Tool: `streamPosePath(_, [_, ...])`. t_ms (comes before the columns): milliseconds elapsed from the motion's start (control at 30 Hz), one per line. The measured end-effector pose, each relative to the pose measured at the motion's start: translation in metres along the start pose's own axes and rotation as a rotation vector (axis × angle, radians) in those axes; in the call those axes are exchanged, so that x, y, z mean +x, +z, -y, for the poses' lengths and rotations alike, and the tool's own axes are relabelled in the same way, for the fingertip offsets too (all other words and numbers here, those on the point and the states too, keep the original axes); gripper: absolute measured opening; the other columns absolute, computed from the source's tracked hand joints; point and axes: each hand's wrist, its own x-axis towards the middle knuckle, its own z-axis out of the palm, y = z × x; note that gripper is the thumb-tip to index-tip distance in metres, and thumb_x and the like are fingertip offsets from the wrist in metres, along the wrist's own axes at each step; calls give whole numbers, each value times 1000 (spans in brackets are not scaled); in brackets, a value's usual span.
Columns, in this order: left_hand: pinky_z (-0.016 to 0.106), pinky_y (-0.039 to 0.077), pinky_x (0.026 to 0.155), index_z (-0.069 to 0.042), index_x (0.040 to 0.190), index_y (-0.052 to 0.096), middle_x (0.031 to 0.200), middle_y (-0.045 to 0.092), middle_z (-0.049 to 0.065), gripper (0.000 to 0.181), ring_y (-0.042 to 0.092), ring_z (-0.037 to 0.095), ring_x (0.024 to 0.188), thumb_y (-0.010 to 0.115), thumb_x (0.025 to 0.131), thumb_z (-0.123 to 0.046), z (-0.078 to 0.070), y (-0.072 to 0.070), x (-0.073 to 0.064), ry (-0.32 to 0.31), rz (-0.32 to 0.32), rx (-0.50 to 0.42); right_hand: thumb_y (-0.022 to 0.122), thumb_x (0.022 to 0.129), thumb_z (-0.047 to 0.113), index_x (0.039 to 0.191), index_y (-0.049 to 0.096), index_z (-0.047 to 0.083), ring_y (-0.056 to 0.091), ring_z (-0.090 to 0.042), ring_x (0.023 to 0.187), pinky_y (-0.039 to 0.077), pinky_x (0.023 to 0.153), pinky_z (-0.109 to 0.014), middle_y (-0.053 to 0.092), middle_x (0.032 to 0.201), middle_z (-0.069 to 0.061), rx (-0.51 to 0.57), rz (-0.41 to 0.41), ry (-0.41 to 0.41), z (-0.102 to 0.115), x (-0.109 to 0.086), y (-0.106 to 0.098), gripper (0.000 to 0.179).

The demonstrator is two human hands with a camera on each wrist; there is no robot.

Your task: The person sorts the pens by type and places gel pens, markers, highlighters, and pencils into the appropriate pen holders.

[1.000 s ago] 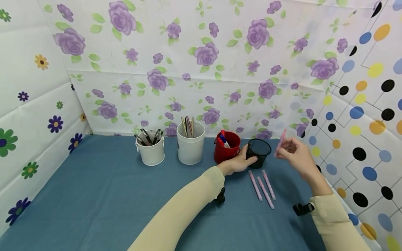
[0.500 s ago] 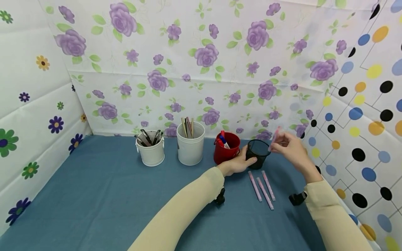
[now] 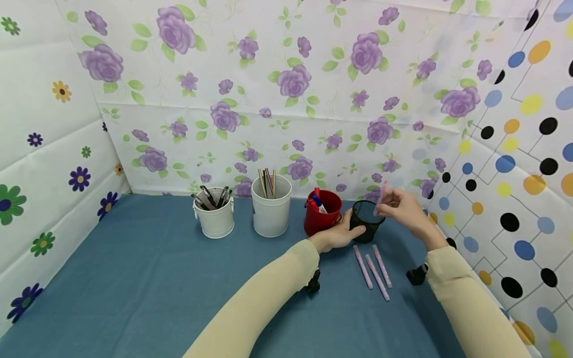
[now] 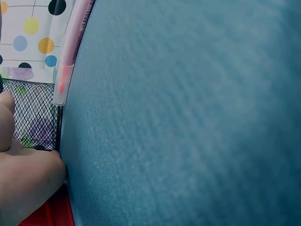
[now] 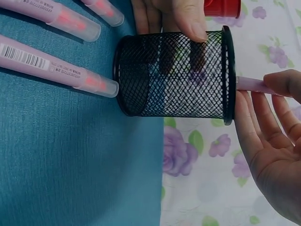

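Observation:
My left hand (image 3: pixel 333 235) grips the side of a black mesh pen cup (image 3: pixel 366 233), which stands upright on the blue cloth. In my right hand (image 3: pixel 405 211), a pale pink highlighter (image 3: pixel 382 195) is pinched between thumb and fingers, tilted at the cup's rim. The right wrist view shows the lower end of this highlighter (image 5: pixel 251 84) right at the mouth of the mesh cup (image 5: pixel 188 80), with my left thumb (image 5: pixel 190 21) along the cup's side. Three similar highlighters (image 3: pixel 377 277) with clear caps lie on the cloth in front of the cup.
Left of the cup stands a red bucket (image 3: pixel 313 223) with markers. Farther left are a tall white container (image 3: pixel 271 216) holding thin sticks and a small white bucket (image 3: pixel 217 222) of black pens. Floral cloth (image 3: pixel 291 129) hangs behind, dotted cloth (image 3: pixel 532 214) at right.
My right hand has moved left with the highlighter, from beside the mesh cup to its rim. My left hand keeps its hold on the cup.

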Motion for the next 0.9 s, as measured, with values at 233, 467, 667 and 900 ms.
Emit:
streamPosePath(233, [58, 12, 134, -35, 171, 0, 179, 0, -9, 85, 1, 19, 165, 55, 109, -52, -4, 0, -9, 16, -3, 1, 71, 106, 19, 126, 60, -4, 73, -19, 95, 66, 83, -33, 68, 119, -24, -44, 10, 8, -1, 3, 2, 33])
streamPosePath(467, [56, 13, 134, -35, 171, 1, 178, 1, -9, 84, 1, 19, 165, 55, 110, -52, -7, 0, -19, 42, -2, 2, 72, 105, 23, 123, 63, 1, 72, -16, 95, 64, 82, -31, 71, 118, -21, -90, 10, 26, -5, 4, 2, 30])
streamPosePath(667, [54, 11, 135, -35, 171, 1, 178, -1, -11, 84, -1, 16, 164, 55, 109, -52, -2, 0, -9, 42, 4, -8, 69, 107, 23, 129, 61, 0, 74, -20, 100, 64, 85, -28, 70, 120, -22, -71, 16, 27, -7, 3, 2, 33])
streamPosePath(900, [57, 11, 134, -35, 171, 2, 178, 1, -10, 86, 0, 18, 165, 58, 108, -51, -2, -1, -7, 43, 4, -8, 68, 107, 23, 128, 62, 3, 75, -22, 98, 64, 82, -28, 69, 118, -21, -95, -24, 4, 1, -11, 0, 29])
